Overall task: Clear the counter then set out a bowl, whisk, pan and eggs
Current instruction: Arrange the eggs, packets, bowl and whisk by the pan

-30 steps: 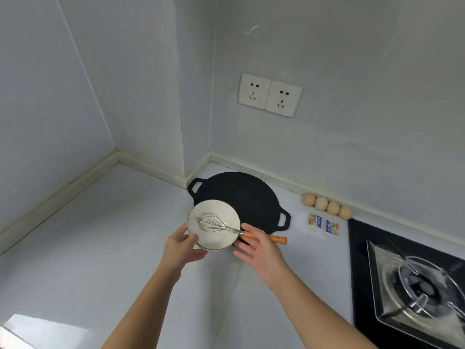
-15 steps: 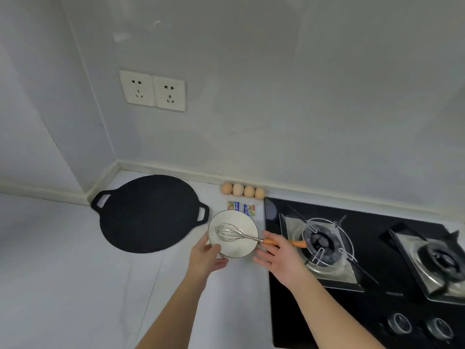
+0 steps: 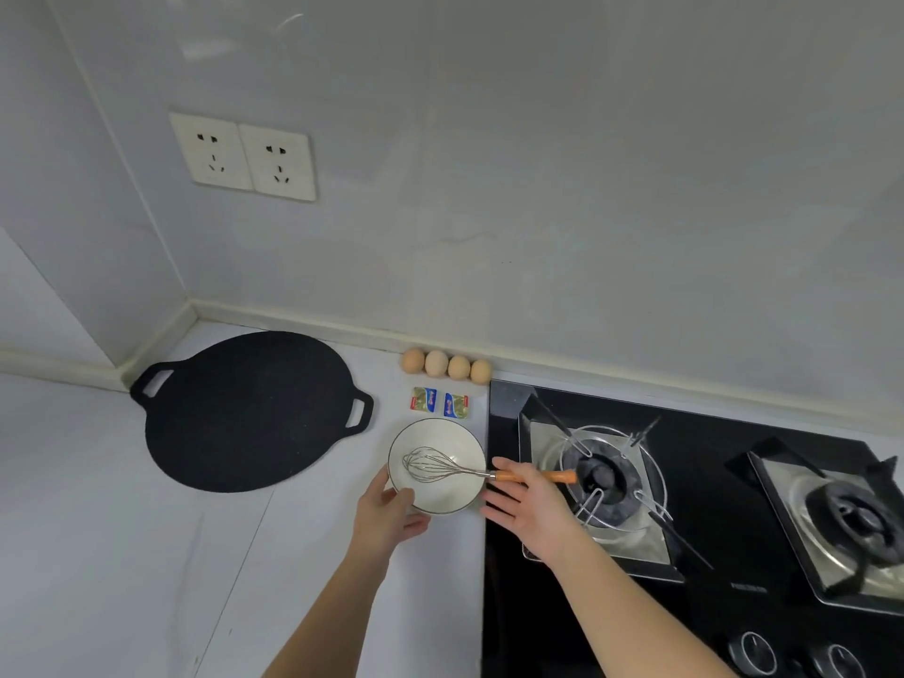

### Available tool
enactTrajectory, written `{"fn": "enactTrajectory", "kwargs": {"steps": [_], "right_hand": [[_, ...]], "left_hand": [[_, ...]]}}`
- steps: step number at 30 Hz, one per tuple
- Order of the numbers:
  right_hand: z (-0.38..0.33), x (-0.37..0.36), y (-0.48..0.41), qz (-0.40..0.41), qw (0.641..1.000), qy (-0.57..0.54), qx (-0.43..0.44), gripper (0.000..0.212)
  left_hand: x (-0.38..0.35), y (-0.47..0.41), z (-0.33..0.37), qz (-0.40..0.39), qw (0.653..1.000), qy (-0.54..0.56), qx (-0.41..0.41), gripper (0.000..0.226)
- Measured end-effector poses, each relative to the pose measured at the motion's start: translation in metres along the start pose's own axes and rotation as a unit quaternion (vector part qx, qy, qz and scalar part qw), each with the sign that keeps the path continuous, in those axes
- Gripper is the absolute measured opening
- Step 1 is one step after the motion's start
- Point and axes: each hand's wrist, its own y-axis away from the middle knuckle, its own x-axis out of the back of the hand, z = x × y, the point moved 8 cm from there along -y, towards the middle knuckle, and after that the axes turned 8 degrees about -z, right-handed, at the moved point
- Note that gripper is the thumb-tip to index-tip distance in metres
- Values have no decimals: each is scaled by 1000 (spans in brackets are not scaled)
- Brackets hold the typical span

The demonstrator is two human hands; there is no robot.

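Tabletop (image 3: 122, 555): we see a pale grey surface running into a wall corner at the left.
Packets: two small printed packets (image 3: 424, 399) (image 3: 456, 405) lie side by side, just left of the hob's rear corner.
Hob (image 3: 704, 501): black glass, set into the right side.
Burners: we count two (image 3: 604, 477) (image 3: 856, 518), each on a shiny square tray.
Knobs: two round dials (image 3: 752, 653) (image 3: 837, 662) at the hob's front edge.
Sockets (image 3: 243, 157): a white pair on the wall, upper left.

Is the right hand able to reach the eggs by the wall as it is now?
Probably yes. The right hand is open beside the bowl; the eggs lie in a row at the wall beyond. Only the whisk handle and two small packets lie between, low enough to pass over.
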Motion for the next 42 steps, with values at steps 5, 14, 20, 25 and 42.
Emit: {"fn": "enactTrajectory", "kwargs": {"steps": [5, 14, 20, 25, 42], "right_hand": [[-7, -1, -6, -21, 1000, 13, 3, 25], [-4, -6, -5, -31, 998, 52, -9, 21], [-6, -9, 0, -17, 998, 52, 3, 23], [-4, -7, 3, 0, 998, 64, 7, 21], [7, -8, 12, 18, 997, 69, 5, 18]], "left_hand": [[5, -1, 1, 7, 999, -32, 18, 42], [22, -3, -1, 32, 996, -78, 23, 42], [27, -4, 7, 27, 991, -128, 20, 35], [30, -13, 13, 18, 982, -184, 23, 47], [37, -6, 6, 35, 981, -192, 20, 49]]}}
